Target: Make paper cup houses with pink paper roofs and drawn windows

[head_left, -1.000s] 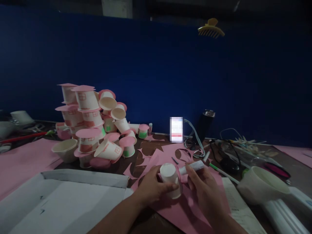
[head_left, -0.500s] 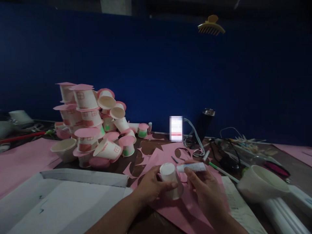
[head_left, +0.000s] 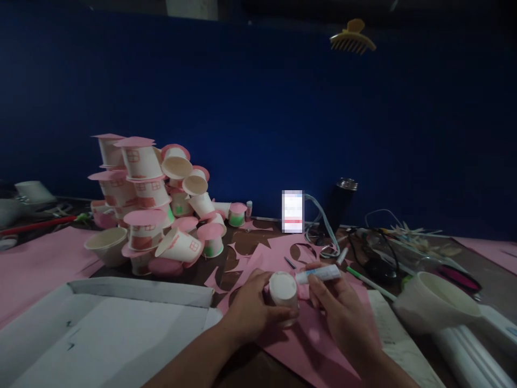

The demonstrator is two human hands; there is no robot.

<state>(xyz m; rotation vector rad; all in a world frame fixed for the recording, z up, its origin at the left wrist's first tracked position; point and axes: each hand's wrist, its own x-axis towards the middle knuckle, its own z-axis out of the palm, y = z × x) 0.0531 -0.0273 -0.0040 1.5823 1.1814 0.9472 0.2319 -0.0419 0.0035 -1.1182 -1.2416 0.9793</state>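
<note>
My left hand point(head_left: 252, 307) is wrapped round a white paper cup point(head_left: 283, 293), held bottom up with its base tipped toward me. In my right hand point(head_left: 337, 296) is a white glue stick point(head_left: 319, 274) with blue marks, gripped between thumb and fingers. Its left end is beside the rim of the cup's base; whether the two touch I cannot tell. Beneath both hands lies pink paper point(head_left: 301, 345). To the left, paper cups with pink paper discs and drawn red windows stand in a stack point(head_left: 143, 194).
An open white box point(head_left: 121, 334) lies at front left. On the right are a white bowl point(head_left: 436, 304), a green-tipped stick point(head_left: 369, 283) and a black computer mouse point(head_left: 379, 269). A dark flask point(head_left: 341, 207) stands against the blue partition point(head_left: 250, 108). Pink offcuts point(head_left: 218, 280) are scattered mid-table.
My left hand has tilted the cup so its base faces me more. The glue stick has shifted slightly and is angled a little more upward at its right end.
</note>
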